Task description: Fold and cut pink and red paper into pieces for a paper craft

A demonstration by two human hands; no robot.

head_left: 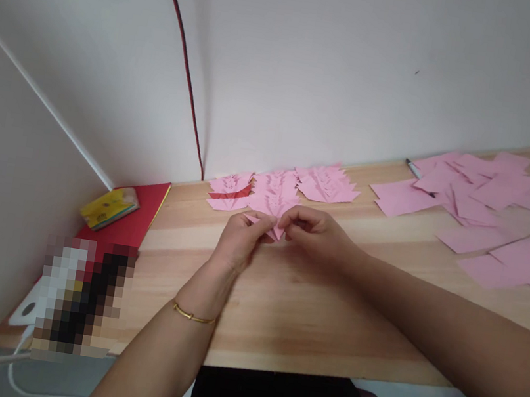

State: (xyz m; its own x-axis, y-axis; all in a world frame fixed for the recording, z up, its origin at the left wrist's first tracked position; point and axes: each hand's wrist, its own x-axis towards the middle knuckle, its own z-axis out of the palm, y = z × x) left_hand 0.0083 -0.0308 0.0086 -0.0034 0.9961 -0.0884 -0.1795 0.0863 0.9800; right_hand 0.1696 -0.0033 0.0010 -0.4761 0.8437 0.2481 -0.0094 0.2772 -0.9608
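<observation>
A small folded piece of pink paper [278, 232] is held between my two hands above the wooden table. My left hand [239, 238] pinches it from the left, thumb on top. On its other side the fingers of my right hand [312, 231] are curled in and pressed together at the paper's edge. Just beyond my hands lie rows of folded pink paper pieces [274, 186], with another cluster of pink folded pieces [330, 183] to their right. A red paper strip [230, 192] lies among the pieces at the left.
Loose pink paper sheets [481, 184] spread over the right of the table [277, 320], with a pen [413, 168] beside them. At left are a red folder [155, 199], a yellow packet [109, 207] and a white power strip [29, 308]. A dark red cable [184, 47] runs down the wall.
</observation>
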